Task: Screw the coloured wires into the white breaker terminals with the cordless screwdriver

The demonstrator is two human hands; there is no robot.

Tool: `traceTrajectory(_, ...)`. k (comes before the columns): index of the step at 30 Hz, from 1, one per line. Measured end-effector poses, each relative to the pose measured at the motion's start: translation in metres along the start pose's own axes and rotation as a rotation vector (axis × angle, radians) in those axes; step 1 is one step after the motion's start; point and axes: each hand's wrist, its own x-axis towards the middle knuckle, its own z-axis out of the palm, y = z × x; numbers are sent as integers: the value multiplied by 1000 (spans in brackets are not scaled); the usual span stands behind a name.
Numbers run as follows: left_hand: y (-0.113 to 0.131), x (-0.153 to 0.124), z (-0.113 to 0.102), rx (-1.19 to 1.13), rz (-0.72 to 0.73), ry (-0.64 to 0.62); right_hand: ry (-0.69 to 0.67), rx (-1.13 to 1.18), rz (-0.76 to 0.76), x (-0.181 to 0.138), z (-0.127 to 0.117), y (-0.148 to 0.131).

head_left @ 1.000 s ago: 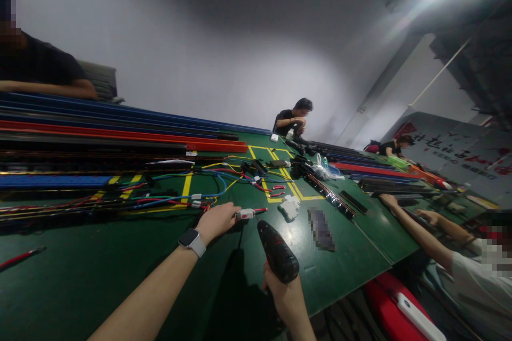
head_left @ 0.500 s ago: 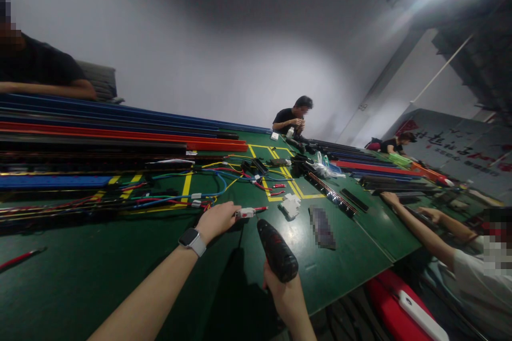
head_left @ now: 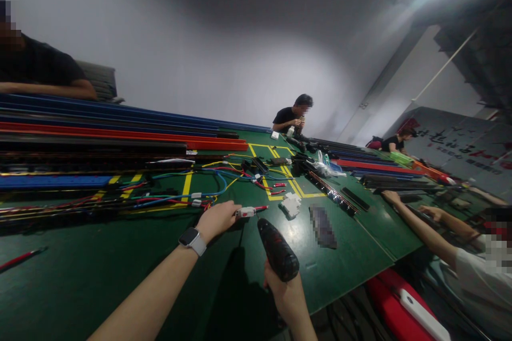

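Note:
My left hand (head_left: 218, 219), with a watch on the wrist, is closed on a small white connector block (head_left: 245, 212). A red wire end (head_left: 262, 208) sticks out of the block's right side. My right hand (head_left: 282, 287) is wrapped round the grip of a black power drill (head_left: 278, 249). The drill's nose points up and left, close to the block; whether its bit touches the block I cannot tell. Several white blocks (head_left: 290, 205) lie in a pile beyond the drill. Blue, green, yellow and red wires (head_left: 216, 184) spread behind my left hand.
Long red rails (head_left: 216, 143) and a blue strip (head_left: 56, 182) lie at the left on the green table (head_left: 160, 272). A blurred flat object (head_left: 323, 227) lies right of the drill. A co-worker's hand (head_left: 390, 198) rests at the right. Other people sit around the table.
Both hands, the drill and the white block stay nearly where they were. The co-worker across the table has raised their hands slightly.

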Motion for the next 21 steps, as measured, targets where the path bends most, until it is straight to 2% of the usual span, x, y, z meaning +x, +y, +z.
traceTrajectory(7, -3, 1, 2, 12, 20, 12, -30, -1, -20, 1, 1, -3)
traceTrajectory(16, 0, -1, -1, 17, 0, -3, -17, -54, 34, -1, -1, -9)
traceTrajectory(21, -1, 1, -1, 20, -4, -21, -1, 23, 6, -1, 0, -6)
